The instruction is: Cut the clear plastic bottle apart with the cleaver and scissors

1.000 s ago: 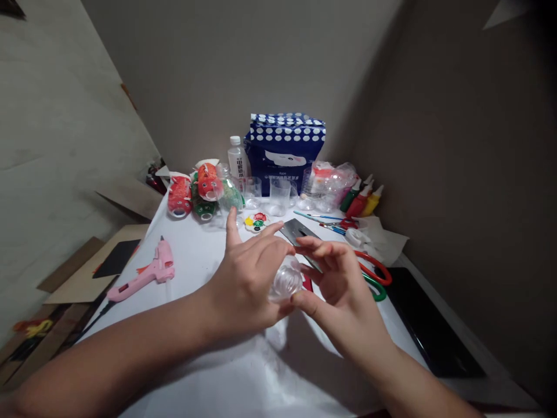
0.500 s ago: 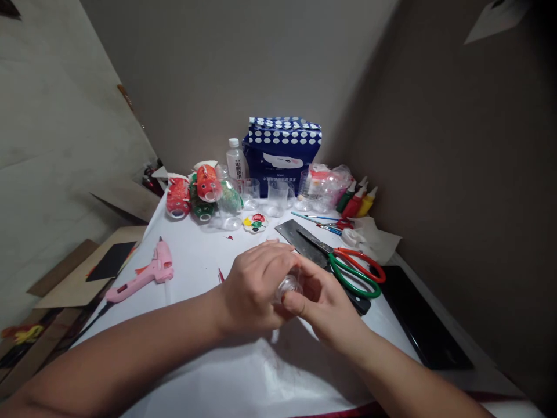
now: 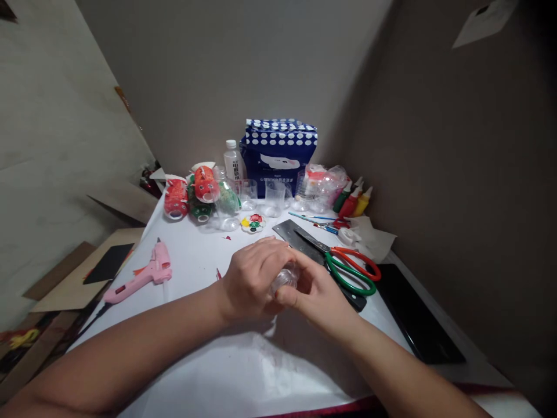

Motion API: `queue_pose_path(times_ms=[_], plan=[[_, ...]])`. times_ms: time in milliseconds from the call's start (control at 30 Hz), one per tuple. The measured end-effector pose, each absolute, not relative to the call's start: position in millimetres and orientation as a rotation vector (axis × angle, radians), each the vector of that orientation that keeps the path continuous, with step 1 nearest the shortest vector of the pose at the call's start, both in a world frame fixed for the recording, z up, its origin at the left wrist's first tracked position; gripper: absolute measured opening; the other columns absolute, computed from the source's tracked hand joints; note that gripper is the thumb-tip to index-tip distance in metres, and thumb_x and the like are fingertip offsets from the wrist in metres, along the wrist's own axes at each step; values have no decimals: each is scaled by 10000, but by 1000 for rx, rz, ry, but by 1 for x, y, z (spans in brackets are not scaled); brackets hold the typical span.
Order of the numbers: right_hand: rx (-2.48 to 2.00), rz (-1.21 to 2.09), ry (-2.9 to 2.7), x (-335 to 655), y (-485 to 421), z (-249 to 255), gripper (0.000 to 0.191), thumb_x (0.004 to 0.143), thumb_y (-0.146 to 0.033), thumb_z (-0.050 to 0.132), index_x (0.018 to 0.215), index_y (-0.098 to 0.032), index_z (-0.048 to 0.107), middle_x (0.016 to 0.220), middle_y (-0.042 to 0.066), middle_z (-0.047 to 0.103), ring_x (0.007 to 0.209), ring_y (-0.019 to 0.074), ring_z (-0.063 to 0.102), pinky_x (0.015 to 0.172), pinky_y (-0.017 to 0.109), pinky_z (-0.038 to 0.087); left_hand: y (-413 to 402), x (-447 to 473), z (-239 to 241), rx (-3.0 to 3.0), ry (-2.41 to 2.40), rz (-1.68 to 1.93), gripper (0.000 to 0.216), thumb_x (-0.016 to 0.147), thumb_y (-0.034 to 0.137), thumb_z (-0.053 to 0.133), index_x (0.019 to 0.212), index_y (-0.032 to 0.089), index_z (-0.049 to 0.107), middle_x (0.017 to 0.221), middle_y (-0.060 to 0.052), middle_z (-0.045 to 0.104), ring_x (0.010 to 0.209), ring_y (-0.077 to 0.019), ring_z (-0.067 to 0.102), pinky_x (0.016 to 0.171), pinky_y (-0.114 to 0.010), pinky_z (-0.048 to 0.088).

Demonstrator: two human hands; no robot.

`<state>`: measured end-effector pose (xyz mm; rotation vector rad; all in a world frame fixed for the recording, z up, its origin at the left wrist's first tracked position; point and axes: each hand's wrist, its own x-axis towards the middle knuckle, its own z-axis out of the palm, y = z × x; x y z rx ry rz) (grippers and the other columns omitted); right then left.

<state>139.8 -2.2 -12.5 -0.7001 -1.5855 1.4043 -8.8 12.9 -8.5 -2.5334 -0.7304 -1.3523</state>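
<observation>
Over the middle of the table, both hands close around a clear ridged plastic piece (image 3: 285,280), which looks like part of a bottle. My left hand (image 3: 255,278) wraps it from the left, fingers curled over the top. From the right, my right hand (image 3: 319,293) grips it with the thumb across the near side. Most of the piece is hidden by the fingers. Just right of my right hand lie scissors (image 3: 352,273) with one red and one green handle, resting over a dark cleaver-like blade (image 3: 300,241). A thin red item (image 3: 219,273) pokes out behind my left wrist.
A pink glue gun (image 3: 152,270) lies at left. Behind stand red and green painted bottle figures (image 3: 176,200), clear plastic cups (image 3: 275,198), a labelled bottle (image 3: 234,162), a blue bag (image 3: 278,159) and paint bottles (image 3: 350,202). A paint palette (image 3: 253,223), brushes (image 3: 326,229) and black slab (image 3: 418,316) lie nearer.
The whole view has shifted slightly, so things sit a little further left. Both hands keep hold of the clear piece, with the right thumb moved a little across it.
</observation>
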Motion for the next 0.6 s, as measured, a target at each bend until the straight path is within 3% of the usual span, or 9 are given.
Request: queue_pose_path(times_ms=[133,367,600], plan=[[-769,1337,-1673,144,-2,-11,290,774,-337,704,1031,-213,659,1082,32,673,1038,243,594,907,363,465,11,-10,-13,-2550,-739,-1300,193,780,245,474,929,166,569,834,-104,711,865,-232,695,840,-412,558],[-628,1463,-1628,148,0,-17,289,766,-263,722,1046,-236,658,1138,24,666,1085,223,588,910,340,467,10,-12,-11,-2587,-663,-1219,193,799,235,436,923,163,565,828,-100,700,884,-228,683,821,-394,558],[-695,1372,-1607,139,-2,-22,247,760,-316,727,973,-207,666,987,24,659,964,217,586,842,325,467,16,-13,-14,-2668,-612,-1282,151,770,204,475,893,159,553,761,-79,651,746,-207,640,715,-370,550]])
